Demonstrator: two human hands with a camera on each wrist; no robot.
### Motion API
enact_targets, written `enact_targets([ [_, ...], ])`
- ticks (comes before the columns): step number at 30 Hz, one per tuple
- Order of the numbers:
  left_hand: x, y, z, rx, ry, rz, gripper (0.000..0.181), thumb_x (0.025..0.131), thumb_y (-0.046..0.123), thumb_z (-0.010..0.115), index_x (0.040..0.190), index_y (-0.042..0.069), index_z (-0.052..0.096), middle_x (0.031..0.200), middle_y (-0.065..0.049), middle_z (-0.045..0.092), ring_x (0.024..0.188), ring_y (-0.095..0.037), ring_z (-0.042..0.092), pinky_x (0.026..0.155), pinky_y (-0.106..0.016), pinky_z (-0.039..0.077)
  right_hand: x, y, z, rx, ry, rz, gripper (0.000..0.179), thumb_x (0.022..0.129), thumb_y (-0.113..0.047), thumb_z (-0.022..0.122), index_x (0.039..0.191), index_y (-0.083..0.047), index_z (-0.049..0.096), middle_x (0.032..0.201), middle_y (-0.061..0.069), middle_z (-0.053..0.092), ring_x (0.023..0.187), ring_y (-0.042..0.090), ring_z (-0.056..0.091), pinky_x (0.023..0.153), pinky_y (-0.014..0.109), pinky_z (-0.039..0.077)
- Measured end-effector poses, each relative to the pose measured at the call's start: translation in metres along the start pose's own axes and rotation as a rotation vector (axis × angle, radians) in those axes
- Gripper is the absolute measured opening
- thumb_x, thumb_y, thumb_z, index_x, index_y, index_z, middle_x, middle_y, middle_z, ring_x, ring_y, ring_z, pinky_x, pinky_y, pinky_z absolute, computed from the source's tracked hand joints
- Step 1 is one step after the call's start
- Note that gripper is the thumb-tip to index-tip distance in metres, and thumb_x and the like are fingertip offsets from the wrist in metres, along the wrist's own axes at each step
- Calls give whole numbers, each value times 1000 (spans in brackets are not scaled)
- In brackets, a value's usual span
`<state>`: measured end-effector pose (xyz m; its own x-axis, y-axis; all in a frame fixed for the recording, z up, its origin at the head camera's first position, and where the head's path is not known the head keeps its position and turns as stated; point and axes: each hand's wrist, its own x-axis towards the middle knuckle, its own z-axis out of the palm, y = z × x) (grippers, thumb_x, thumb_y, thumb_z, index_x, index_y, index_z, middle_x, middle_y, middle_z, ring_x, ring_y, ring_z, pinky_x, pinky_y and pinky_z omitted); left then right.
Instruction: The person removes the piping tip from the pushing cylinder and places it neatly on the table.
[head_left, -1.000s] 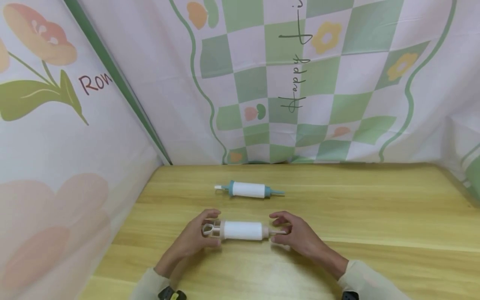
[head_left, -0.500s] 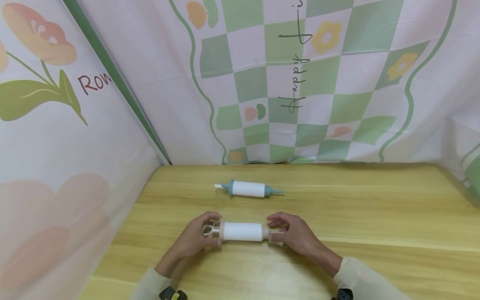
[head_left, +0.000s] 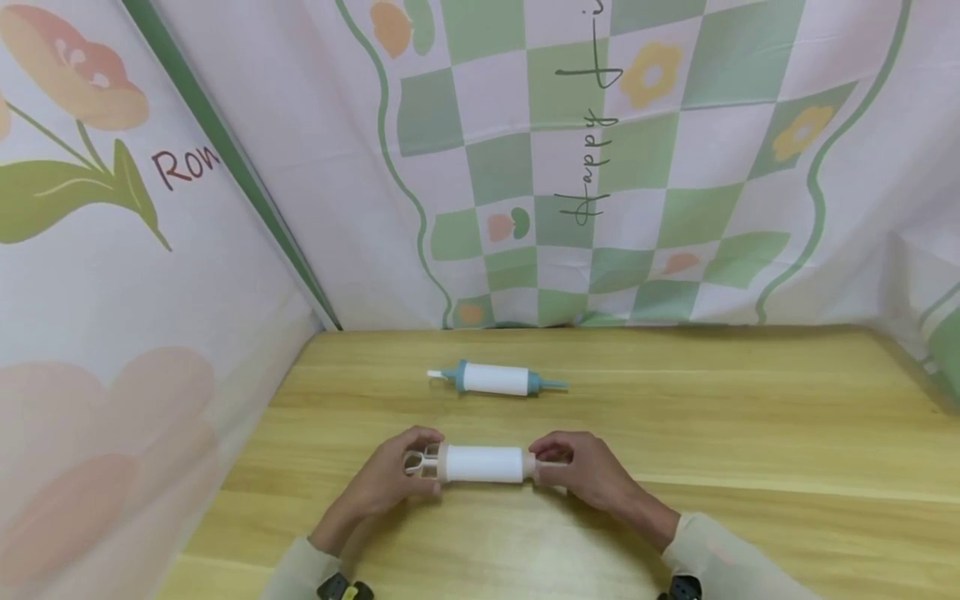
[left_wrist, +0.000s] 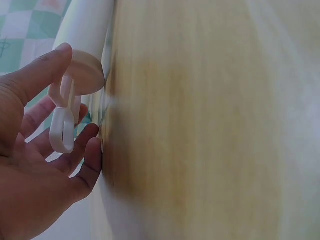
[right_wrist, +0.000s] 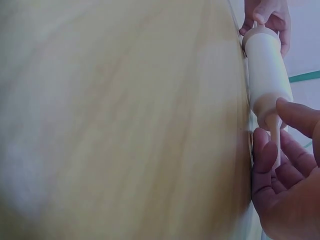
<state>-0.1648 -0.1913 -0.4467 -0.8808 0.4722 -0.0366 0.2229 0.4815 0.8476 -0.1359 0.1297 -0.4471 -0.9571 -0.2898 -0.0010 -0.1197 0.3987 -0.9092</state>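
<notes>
A syringe-shaped tool (head_left: 483, 463) with a white barrel and beige ends lies crosswise on the wooden table. My left hand (head_left: 386, 472) curls round its left end, thumb on the beige collar (left_wrist: 87, 73). Between that hand's fingers and palm is the looped pull (left_wrist: 62, 131). At the opposite end my right hand (head_left: 592, 471) holds the tool, thumb against the tapered beige collar and fingers curled about the thin nozzle (right_wrist: 275, 137). Farther back lies a similar tool (head_left: 495, 379) with blue ends, untouched by either hand.
The wooden table (head_left: 750, 433) stretches out to both sides. Behind it hangs a green checkered cloth (head_left: 562, 167), and a flower-printed cloth (head_left: 150, 292) closes off the left side.
My right hand has moved left along the nozzle, up to the collar, and its fingers have drawn closer together. The left hand and both tools stay nearly in place.
</notes>
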Motion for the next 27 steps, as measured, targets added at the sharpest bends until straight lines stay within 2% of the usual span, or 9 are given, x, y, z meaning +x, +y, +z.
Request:
enact_targets([
  [8, -2, 1, 1, -16, -8, 3, 62, 75, 10, 86, 130, 6, 58, 123, -8, 63, 113, -31, 59, 97, -51, 49, 0, 1, 2, -23, -3, -29, 27, 85, -16, 79, 107, -3, 72, 92, 1, 72, 82, 16, 62, 69, 28, 49],
  [18, -4, 0, 1, -41, -15, 29, 59, 76, 12, 86, 128, 7, 59, 123, -7, 62, 114, -31, 58, 98, -50, 48, -2, -3, 2, 9, -4, -40, 27, 84, -13, 78, 107, -1, 72, 94, 4, 72, 84, 19, 65, 72, 30, 53],
  [25, -6, 6, -1, -87, -10, 46, 57, 77, 10, 85, 128, 5, 59, 124, -9, 62, 113, -31, 57, 96, -49, 49, -5, -7, -1, 60, -12, 22, 31, 86, -17, 78, 112, -3, 71, 99, 5, 70, 75, 21, 62, 52, 28, 51],
  [27, -5, 7, -1, -106, -7, 58, 57, 77, 9, 85, 127, 5, 59, 124, -9, 62, 112, -30, 57, 97, -49, 48, -7, -11, -3, 81, -14, 31, 32, 86, -18, 78, 114, -3, 70, 103, 7, 69, 73, 23, 61, 51, 30, 51],
])
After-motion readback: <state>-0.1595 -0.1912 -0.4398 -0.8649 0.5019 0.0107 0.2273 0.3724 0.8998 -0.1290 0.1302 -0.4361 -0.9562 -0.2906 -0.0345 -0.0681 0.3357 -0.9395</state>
